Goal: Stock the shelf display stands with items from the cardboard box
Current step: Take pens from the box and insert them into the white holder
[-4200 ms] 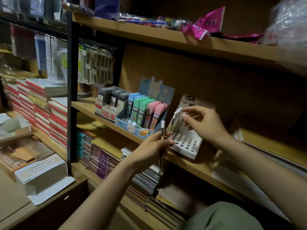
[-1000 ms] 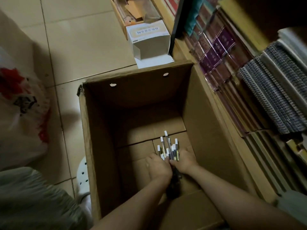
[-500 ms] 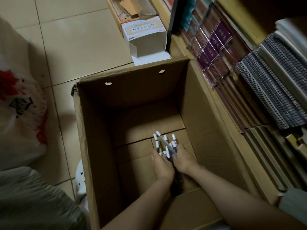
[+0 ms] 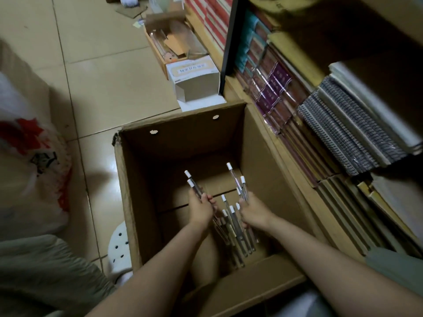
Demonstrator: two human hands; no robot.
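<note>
An open cardboard box [image 4: 178, 143] stands on the floor beside the shelving. Both my hands are inside it. My left hand [image 4: 201, 208] grips two clear pens with white caps [image 4: 193, 185], their caps pointing away from me. My right hand [image 4: 254, 210] grips a small bunch of the same pens [image 4: 241, 183]. Between my hands several more white-capped pens [image 4: 235, 227] lie on the box floor. The display stand is out of view.
To the right, low shelves hold spiral notebooks [image 4: 343, 133] and wrapped purple booklets [image 4: 272, 88]. A small white carton [image 4: 194, 81] and a tray of scraps [image 4: 169, 42] sit on the tiled floor beyond the box. A plastic bag [image 4: 29, 175] lies left, a white stool [image 4: 119, 248] beside the box.
My hands have moved apart and lifted, splitting the bunch of pens: two in the left, a few in the right, the others left on the box floor.
</note>
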